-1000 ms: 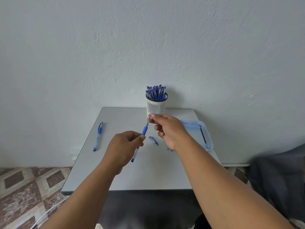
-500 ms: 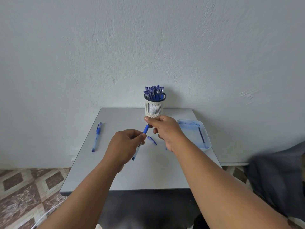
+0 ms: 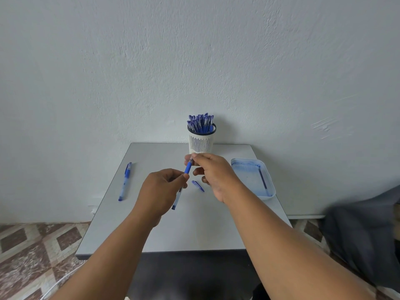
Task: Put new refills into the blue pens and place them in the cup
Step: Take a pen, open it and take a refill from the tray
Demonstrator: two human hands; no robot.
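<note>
The pen (image 3: 187, 168) is held in the air above the middle of the table (image 3: 164, 230), tilted so that its tip end points up and away toward the cup (image 3: 201, 144) and its rear end slants down toward the person. The left hand (image 3: 161, 191) grips the barrel, fingers curled round it, with the thumb and forefinger closing just below the blue grip section; the clear rear part of the barrel sticks out under the hand. The right hand (image 3: 213, 172) pinches the tip end between thumb and forefinger, the other fingers loosely curled below; what exactly sits between those fingertips is too small to tell. On the table just beneath and between the hands lies a small blue cap (image 3: 198, 185). The cup stands at the far edge of the table against the wall (image 3: 194, 61), white with slotted sides and a dark rim, packed with upright blue pens. A second pen (image 3: 125, 181) lies well to the left on the table, roughly lengthwise. To the right, near the table's edge, sits a shallow tray (image 3: 238, 164) stained blue inside, with one thin refill (image 3: 263, 178) lying in it. Patterned floor tiles (image 3: 32, 245) show at the lower left.
</note>
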